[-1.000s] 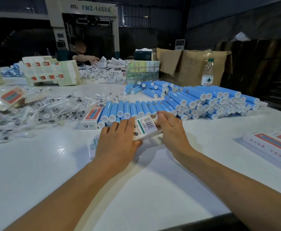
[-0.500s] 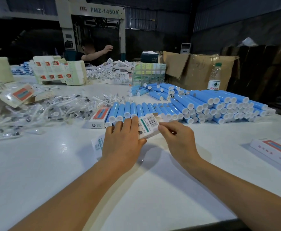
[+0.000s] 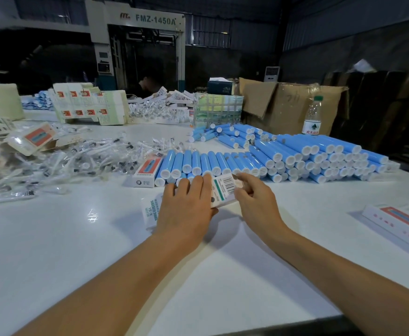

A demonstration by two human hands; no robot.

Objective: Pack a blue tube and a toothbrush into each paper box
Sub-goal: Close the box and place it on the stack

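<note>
Paper box [image 3: 224,190] held above table [image 3: 77,238] before blue tubes [image 3: 295,156]; left hand [image 3: 186,209] fingers curled over it; right hand [image 3: 256,202] pinches barcode end; machine [image 3: 135,44] reads "FMZ-1450A".

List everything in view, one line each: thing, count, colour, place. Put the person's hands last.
paper box: one, white with barcode, held in both hands
blue tubes: many, blue with white caps, stacked beyond the hands
wrapped toothbrushes: a heap, clear wrap, left on the table
closed box: one, white and red, left of the tube row
flat cartons: a stack, cream and red, far left
water bottle: one, clear, green cap, far right
cardboard carton: one, brown, behind the tubes
boxes: a few, white and red, right edge
left hand: grip on the paper box
right hand: pinches the box's end
</note>
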